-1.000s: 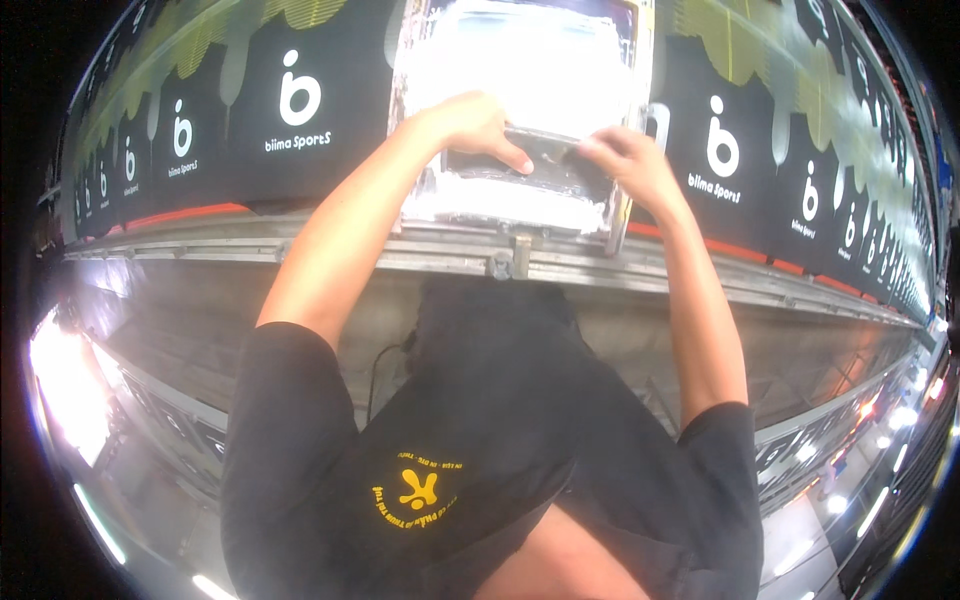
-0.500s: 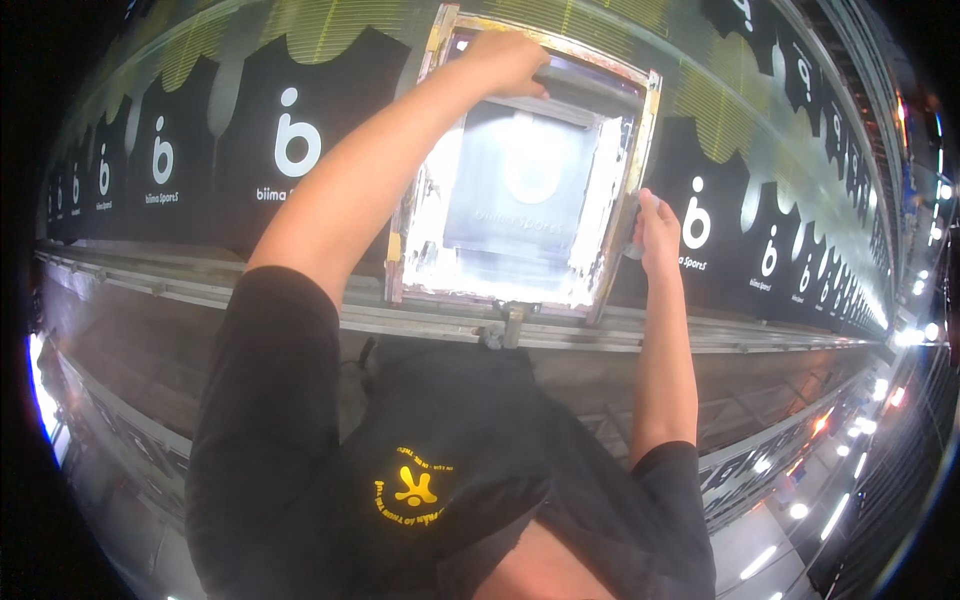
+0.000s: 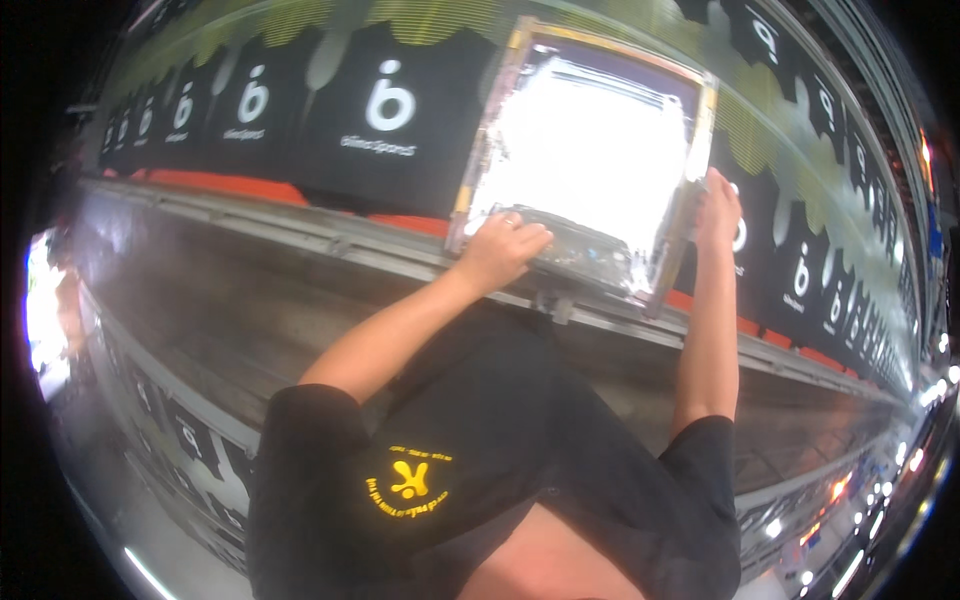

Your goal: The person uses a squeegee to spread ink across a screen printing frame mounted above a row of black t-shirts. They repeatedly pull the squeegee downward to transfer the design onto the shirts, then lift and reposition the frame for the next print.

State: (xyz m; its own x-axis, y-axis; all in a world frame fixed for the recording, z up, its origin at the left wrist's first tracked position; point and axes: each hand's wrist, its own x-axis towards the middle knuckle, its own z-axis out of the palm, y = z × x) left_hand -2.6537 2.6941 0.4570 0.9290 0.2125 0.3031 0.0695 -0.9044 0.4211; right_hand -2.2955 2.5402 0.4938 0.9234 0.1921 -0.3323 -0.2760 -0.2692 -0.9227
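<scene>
Right of centre on a long, greenish-yellow table with fine stripes (image 3: 435,18): a rectangular frame with tan and brown edges (image 3: 707,120), its inside glaring white. Long axis from near to far, with the far end leaning right. Inside the frame at its near end, a flat, dark grey, straight-sided bar (image 3: 590,248), long axis left to right, right end slightly nearer than left. Over the bar's left end, the left hand (image 3: 506,247), fingers curled down and closed on it. At the frame's right edge, the right hand (image 3: 718,210), fingers bent shut on that side (on the edge itself or on a handle there, too blurred to tell).

Along the table, left and right of the frame, a row of black cloth shirt pieces (image 3: 435,115), each with a round white emblem (image 3: 390,105) above small pale lettering. Nearer, strips of red-orange material (image 3: 235,185) beside a grey metal rail (image 3: 300,223), with a small metal bracket (image 3: 563,310) just below the frame. Well apart at near left, another row of dark, white-marked pieces (image 3: 215,455); in the room at right, scattered bright lamps (image 3: 915,460).
</scene>
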